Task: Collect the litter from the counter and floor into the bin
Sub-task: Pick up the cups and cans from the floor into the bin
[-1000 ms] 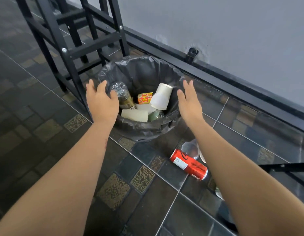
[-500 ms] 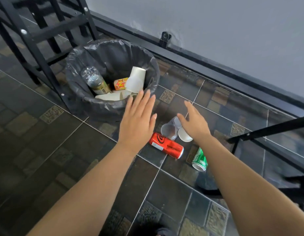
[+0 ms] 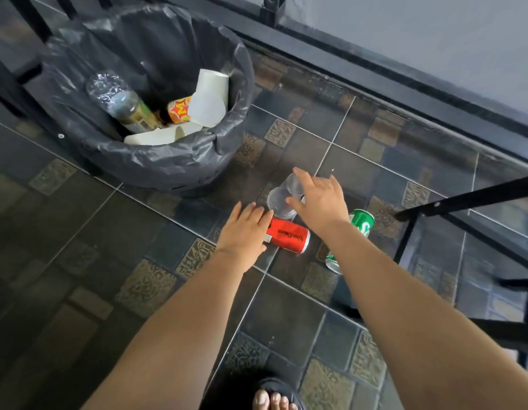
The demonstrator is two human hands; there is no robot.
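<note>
A bin (image 3: pixel 180 170) lined with a black bag stands on the floor at upper left, holding a plastic bottle (image 3: pixel 120 102), white paper cups (image 3: pixel 211 97) and a small orange pack (image 3: pixel 178 109). On the dark tiles in front lie a red can (image 3: pixel 289 238), a clear plastic cup (image 3: pixel 282 199) and a green can (image 3: pixel 360 224) partly hidden by my right forearm. My left hand (image 3: pixel 246 232) hovers spread over the red can's left end. My right hand (image 3: pixel 319 199) reaches onto the clear cup, fingers apart around it; no firm grip shows.
Black metal furniture legs (image 3: pixel 469 199) cross at right, and more black framing (image 3: pixel 8 69) stands left of the bin. A dark skirting rail (image 3: pixel 375 75) runs along the grey wall. My sandalled foot (image 3: pixel 276 398) is at the bottom edge.
Both hands have left the bin rim and dropped to the litter on the floor. The view has swung down and right, bringing the green can and my foot into sight.
</note>
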